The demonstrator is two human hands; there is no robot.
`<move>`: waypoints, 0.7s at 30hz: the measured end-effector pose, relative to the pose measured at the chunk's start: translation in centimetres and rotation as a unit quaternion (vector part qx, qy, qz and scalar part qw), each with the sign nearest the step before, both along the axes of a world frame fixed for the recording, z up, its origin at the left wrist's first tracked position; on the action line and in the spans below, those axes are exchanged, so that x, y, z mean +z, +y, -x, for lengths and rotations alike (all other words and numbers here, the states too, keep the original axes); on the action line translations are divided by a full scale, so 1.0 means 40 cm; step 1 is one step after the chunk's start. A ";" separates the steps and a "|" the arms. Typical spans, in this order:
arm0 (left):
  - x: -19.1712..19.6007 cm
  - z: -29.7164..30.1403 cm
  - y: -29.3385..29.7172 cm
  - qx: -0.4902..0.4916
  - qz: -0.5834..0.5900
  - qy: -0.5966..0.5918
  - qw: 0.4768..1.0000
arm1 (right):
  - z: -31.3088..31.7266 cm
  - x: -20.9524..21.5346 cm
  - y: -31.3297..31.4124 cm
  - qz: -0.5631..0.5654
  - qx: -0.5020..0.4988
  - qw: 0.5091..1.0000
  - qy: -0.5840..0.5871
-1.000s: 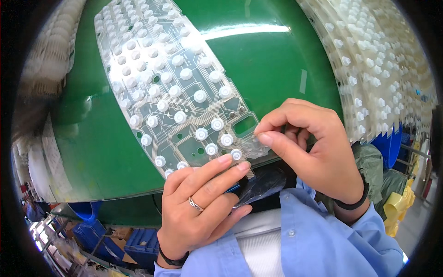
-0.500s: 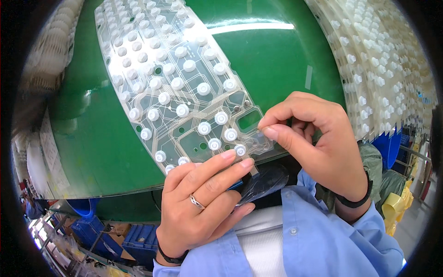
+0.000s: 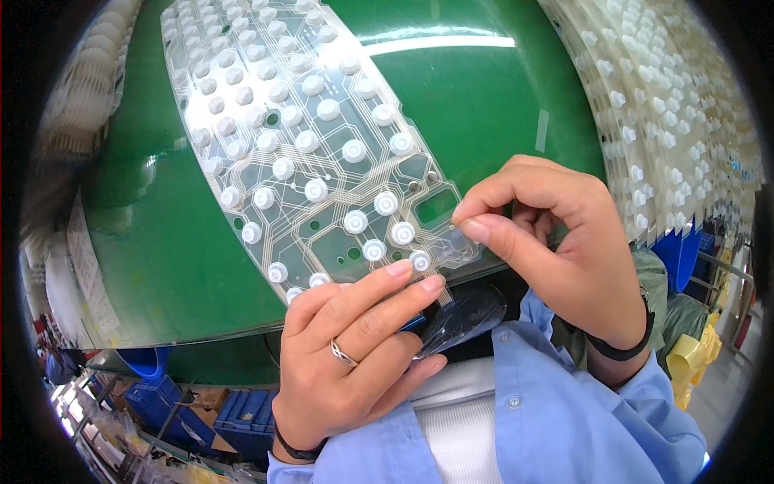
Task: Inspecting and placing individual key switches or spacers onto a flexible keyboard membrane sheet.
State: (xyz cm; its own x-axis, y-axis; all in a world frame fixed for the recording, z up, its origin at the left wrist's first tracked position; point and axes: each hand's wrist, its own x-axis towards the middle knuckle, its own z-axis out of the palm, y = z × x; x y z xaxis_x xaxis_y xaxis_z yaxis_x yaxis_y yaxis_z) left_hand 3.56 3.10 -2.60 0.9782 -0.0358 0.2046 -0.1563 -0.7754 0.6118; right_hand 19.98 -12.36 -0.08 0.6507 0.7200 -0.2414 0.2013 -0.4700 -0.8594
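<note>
A clear domed sheet (image 3: 326, 149) is lying on the green table (image 3: 492, 97), its long axis slanting from upper left to lower right. The left hand (image 3: 351, 359) is resting unclenched on its near end; the right hand (image 3: 552, 234) is arching, fingertips pinching at its corner, their hold too small to identify.

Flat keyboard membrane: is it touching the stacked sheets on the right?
Apart: the head view shows green tabletop between the keyboard membrane and the stacked sheets.
</note>
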 end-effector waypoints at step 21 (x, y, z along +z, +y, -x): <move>0.005 -0.004 -0.013 0.018 -0.025 0.008 0.999 | 0.005 -0.029 -0.018 -0.058 0.030 0.996 -0.068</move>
State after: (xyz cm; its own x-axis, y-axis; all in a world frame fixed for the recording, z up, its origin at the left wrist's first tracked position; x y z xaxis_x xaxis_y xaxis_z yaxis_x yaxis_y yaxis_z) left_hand 3.71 2.59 -2.38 0.9823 -0.0105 0.1871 -0.1180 -0.8103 0.5740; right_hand 19.79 -13.08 -1.22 0.6269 0.7762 -0.0664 0.3448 -0.3529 -0.8698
